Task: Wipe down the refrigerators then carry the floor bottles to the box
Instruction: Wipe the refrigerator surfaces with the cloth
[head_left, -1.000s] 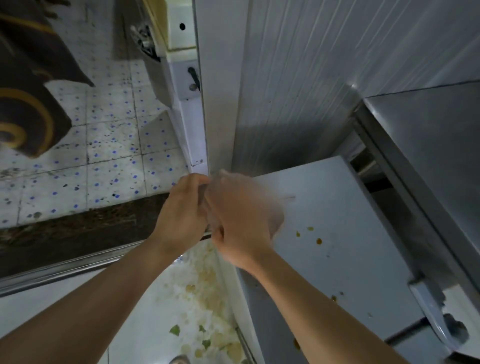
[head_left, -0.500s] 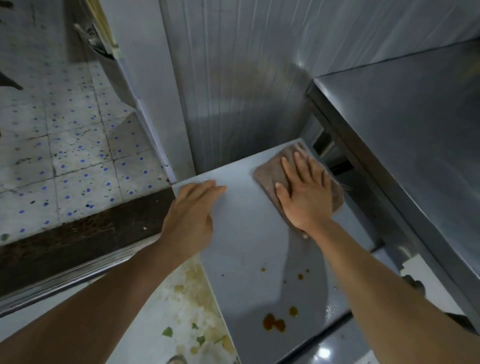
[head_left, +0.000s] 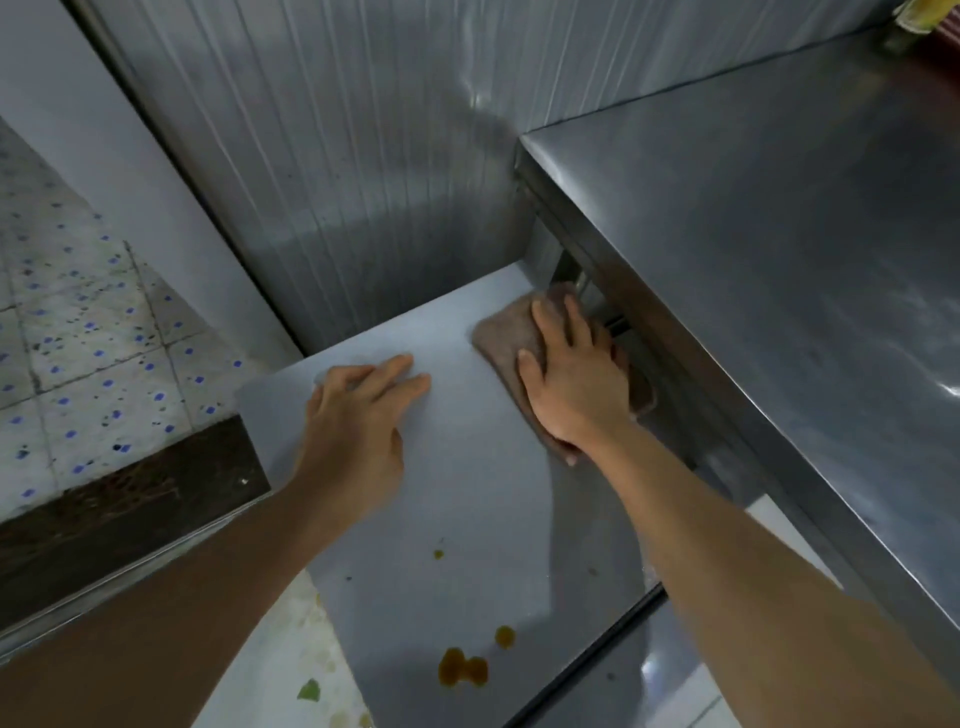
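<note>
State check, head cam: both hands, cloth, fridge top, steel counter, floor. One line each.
left hand: flat on the fridge top, fingers straight
right hand: pressing the cloth flat
cloth: spread at the far right corner
fridge top: brown stains near its front edge
steel counter: bare where visible
floor: tiled, grimy

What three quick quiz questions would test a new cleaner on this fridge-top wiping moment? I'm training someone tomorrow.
1. True or false: the right hand presses flat on the brown cloth.
2. Where do the brown stains lie on the refrigerator top? A) under the cloth B) near the front edge, away from the cloth C) beside the left hand
3. Fill in: the left hand rests on the top with fingers ____.

Key: 1 true; 2 B; 3 straight, holding nothing.
</note>
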